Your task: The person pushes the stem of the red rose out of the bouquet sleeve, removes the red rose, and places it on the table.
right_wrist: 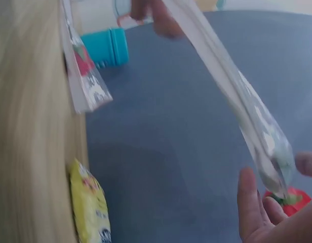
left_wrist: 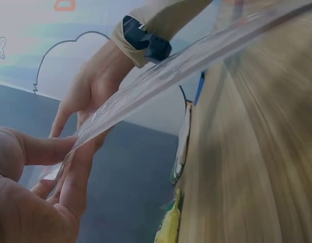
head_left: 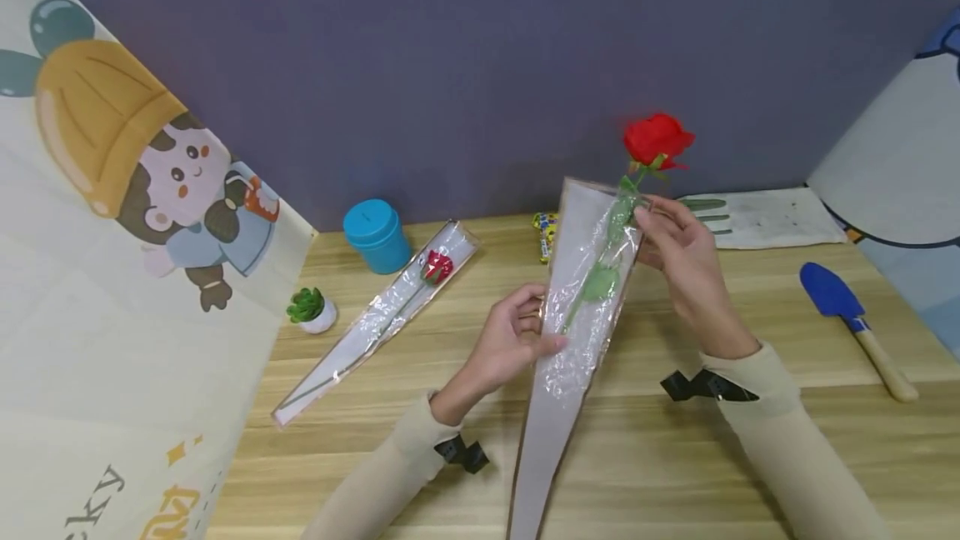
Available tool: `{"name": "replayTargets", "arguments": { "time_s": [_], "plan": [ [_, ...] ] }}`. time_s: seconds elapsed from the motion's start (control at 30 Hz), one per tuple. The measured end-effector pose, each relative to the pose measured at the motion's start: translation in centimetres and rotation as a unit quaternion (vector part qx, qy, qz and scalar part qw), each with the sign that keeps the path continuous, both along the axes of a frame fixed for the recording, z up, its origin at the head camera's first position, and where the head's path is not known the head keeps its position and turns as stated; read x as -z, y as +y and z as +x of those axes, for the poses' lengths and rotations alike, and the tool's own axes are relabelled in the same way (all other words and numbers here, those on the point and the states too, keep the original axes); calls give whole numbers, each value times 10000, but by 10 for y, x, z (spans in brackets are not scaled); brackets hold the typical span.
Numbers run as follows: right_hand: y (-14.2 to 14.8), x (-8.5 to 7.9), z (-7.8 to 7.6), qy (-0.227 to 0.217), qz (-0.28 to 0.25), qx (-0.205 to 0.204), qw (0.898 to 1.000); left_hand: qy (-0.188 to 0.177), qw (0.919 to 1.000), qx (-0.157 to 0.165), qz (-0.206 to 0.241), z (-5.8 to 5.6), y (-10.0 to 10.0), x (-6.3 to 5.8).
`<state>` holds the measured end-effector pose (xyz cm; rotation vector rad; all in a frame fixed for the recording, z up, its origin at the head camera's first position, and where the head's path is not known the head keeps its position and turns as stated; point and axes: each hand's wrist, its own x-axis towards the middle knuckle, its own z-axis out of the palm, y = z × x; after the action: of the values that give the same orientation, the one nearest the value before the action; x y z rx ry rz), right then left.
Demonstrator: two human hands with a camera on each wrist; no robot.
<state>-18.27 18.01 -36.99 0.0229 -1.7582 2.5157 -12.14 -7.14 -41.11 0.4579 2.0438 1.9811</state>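
A red artificial rose (head_left: 657,141) stands with its bloom above the mouth of a long tapered flower sleeve (head_left: 551,407). Its green leaves (head_left: 602,282) and stem show through the clear front; the back is whitish. My left hand (head_left: 513,332) pinches the sleeve's left edge, thumb in front and fingers behind, as the left wrist view also shows. At the top right edge, just under the bloom, my right hand (head_left: 686,261) holds the sleeve between thumb and fingers. The sleeve is tilted and raised over the table, its narrow end toward me.
Left on the wooden table (head_left: 450,473) lies another sleeved rose (head_left: 375,327), near a blue lidded tub (head_left: 377,236) and a small potted succulent (head_left: 312,310). A yellow packet (head_left: 545,236) sits behind my hands. Gardening gloves (head_left: 765,219) and a blue trowel (head_left: 855,327) lie at right.
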Motion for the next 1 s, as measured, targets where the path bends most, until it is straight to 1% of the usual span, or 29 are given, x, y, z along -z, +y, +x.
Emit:
{"name": "replayTargets", "arguments": {
  "time_s": [0.07,0.17,0.33,0.43,0.53,0.63,0.9,1.0],
  "plan": [
    [8,-1,-3,38,-337,137,9993,6,9998,86,-177,1,-1,0],
    [18,0,-6,7,-626,185,9979,-10,9989,227,-419,3,-4,1],
    [26,3,-9,-175,-688,-90,9974,0,9971,387,-655,4,-7,4],
    [28,4,-10,-340,-753,-320,9961,55,9960,390,-798,5,-9,6],
    [29,6,-11,-483,-815,-447,9945,82,9948,392,-932,7,-11,7],
    [29,7,-11,-475,-767,-420,9950,99,9946,412,-953,8,-11,8],
    [26,6,-6,-111,-415,-218,9988,62,9948,379,-945,11,-15,14],
    [28,3,-6,-2,-404,-129,9991,92,9942,394,-998,11,-17,15]
  ]
}}
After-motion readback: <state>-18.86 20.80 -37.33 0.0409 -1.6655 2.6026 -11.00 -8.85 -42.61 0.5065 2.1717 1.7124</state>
